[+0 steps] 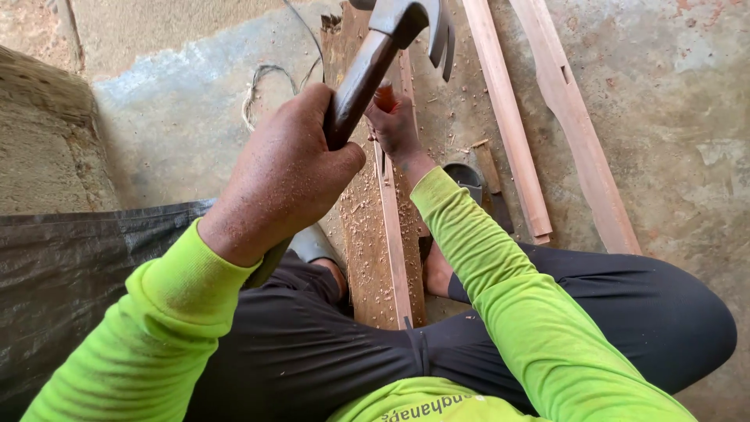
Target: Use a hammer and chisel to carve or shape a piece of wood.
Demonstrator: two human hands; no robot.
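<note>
1. Clearly the left hand (277, 176) is shut tight round the handle of a claw hammer (391, 35), head raised up near the top edge of view, claws pointing right.
2. Right hand (394, 125) reaches fwd past the hammer handle, fingers closed on a small reddish-orange piece; can't tell what it is. It sits over the far end of the narrow wood strip (393, 242).
3. Key relation: strip's long axis runs straight away from the body, between the knees; right hand nearer it, hammer above and just left.
4. Strip lies on a wider plank (363, 234) w/ shavings, on concrete floor (672, 117).
5. Two more battens (508, 117) lie to the right; black sheet (62, 266) at left.
</note>
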